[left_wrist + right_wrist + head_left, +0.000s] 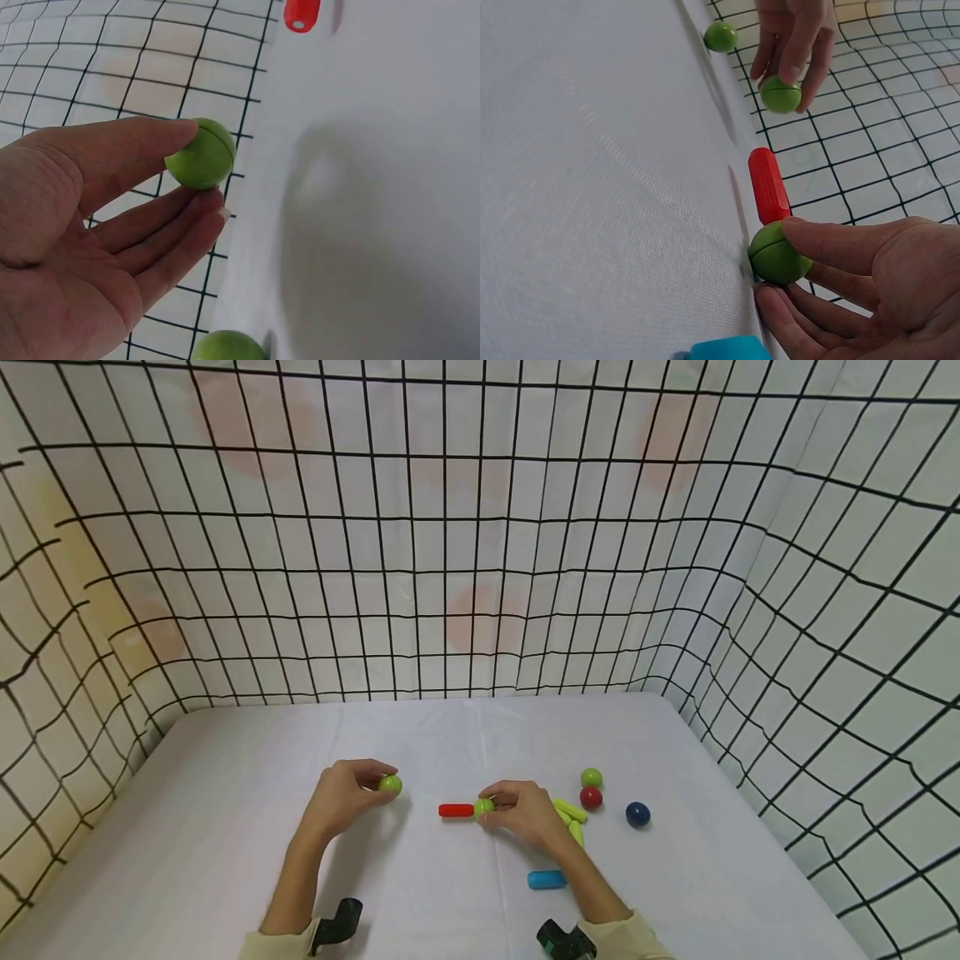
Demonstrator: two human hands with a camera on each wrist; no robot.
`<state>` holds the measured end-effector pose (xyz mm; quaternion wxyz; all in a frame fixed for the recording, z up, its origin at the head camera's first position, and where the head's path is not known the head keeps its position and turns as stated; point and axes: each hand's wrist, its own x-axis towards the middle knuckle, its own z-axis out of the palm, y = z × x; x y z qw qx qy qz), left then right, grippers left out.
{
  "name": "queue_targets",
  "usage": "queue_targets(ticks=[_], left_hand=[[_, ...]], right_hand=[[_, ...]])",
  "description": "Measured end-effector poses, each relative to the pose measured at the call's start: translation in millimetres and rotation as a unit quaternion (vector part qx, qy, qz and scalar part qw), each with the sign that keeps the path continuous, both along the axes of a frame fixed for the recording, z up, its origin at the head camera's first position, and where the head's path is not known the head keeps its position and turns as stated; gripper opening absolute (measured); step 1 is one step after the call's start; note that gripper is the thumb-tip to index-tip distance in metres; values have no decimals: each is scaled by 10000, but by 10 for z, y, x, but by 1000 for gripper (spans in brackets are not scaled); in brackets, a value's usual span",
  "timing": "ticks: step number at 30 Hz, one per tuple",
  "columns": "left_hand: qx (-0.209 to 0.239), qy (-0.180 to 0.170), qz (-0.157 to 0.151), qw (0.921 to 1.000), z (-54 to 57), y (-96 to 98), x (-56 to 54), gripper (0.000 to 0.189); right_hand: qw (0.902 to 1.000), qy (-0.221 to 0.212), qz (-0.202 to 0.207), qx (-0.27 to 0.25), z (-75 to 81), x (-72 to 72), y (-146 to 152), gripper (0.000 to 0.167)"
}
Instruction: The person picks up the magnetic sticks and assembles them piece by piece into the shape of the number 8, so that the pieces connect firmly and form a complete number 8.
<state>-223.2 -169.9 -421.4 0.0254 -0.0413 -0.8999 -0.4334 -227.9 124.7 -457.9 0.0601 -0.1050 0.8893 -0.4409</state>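
My left hand (343, 797) pinches a green ball (201, 156) between thumb and fingers, held above the white table at centre left. A seam line runs round that ball. My right hand (527, 817) grips another seamed green ball (778, 253), low at the table surface. Right against this ball, on its left in the head view, is a red grooved stick (455, 811) with a small hole in its rounded end. A further green ball (720, 36) rests on the table beyond the left hand; the left hand hides it in the head view.
Right of my right hand lie several yellow-green sticks (572, 811), a green ball (592, 777), a red ball (591, 798) and a dark blue ball (637, 814). A blue stick (546, 880) lies beside the right forearm. Black netting (450, 568) surrounds the table's back and sides.
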Motion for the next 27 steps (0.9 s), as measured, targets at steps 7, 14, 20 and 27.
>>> queue_targets(ticks=[7,14,20,27], left_hand=[[-84,-313,-468,9984,-38,116,2,21],[-225,-551,-846,9946,-69,176,0,23],[-260,-577,-1115,9917,-96,218,-1,23],[-319,-584,-1096,9917,-144,283,-14,22]], right_hand=[[10000,67,53,-10,5,3,2,27],[10000,64,53,-10,-9,-19,-6,26],[10000,71,50,26,-15,-26,-5,26],[9999,79,94,60,-19,-34,-4,27]])
